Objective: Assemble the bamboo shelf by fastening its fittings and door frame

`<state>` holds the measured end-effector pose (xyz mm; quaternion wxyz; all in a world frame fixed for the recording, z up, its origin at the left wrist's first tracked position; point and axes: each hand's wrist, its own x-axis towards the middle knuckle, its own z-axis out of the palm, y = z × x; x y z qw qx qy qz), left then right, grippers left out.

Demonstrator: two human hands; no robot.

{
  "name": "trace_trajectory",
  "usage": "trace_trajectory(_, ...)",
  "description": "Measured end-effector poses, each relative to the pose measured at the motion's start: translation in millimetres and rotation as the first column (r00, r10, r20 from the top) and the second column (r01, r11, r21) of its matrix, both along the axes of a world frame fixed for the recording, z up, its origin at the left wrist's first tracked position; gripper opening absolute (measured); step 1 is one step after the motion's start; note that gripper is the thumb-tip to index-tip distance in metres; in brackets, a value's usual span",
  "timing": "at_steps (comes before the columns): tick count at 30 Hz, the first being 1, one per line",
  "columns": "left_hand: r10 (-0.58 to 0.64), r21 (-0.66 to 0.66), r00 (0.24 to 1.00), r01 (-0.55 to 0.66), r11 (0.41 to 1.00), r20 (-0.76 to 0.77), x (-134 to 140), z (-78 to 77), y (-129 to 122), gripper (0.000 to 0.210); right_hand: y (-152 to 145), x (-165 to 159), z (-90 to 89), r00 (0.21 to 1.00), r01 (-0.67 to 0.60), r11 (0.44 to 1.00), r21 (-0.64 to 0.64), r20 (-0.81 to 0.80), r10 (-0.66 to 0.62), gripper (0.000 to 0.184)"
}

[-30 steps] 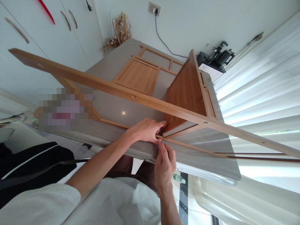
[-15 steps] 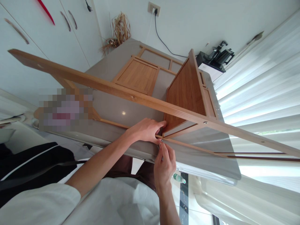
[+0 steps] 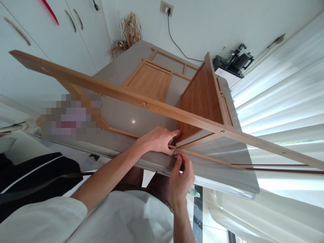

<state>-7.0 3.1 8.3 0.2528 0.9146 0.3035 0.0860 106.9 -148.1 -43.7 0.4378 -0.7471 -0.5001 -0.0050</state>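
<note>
A wooden frame stands on its side on the grey table, with an upright wooden panel joined across it. My left hand is closed around the frame's near lower rail, where the panel's corner meets it; its thumb and index finger lie by the panel edge. Just below that joint, my right hand pinches a small thin metal piece, which looks like a hex key, against the rail's near side. Fingertips partly hide the tool and whatever fastener it meets.
More wooden framing with a flat panel lies over the grey tabletop. Behind it are dried stalks and a black kettle on a small cabinet. White curtains hang on the right. A bottle is on the floor.
My right hand has shifted slightly right, and its fingers have turned with the small metal tool, which now points more sideways. My left hand keeps its place on the rail.
</note>
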Motion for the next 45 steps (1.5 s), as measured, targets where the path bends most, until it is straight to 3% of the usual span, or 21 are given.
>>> trace_trajectory(28, 0.003, 0.005, 1.0, -0.003, 1.0, 0.001, 0.5, -0.8, 0.2, 0.036, 0.0, 1.2, -3.3, 0.995, -0.058, 0.997, 0.047, 0.089, 0.054, 0.015)
trace_trajectory(39, 0.002, 0.002, 1.0, -0.002, 1.0, -0.008, 0.7, -0.4, 0.2, 0.04, 0.2, 0.0, 3.0, 0.989, 0.039, 0.998, -0.052, -0.137, -0.046, 0.028)
trace_trajectory(45, 0.0, 0.007, 1.0, 0.0, 1.0, 0.004, 0.2, -1.2, 0.1, 0.038, 1.3, 1.0, 1.7, 0.992, 0.022, 0.998, -0.061, -0.122, -0.03, 0.024)
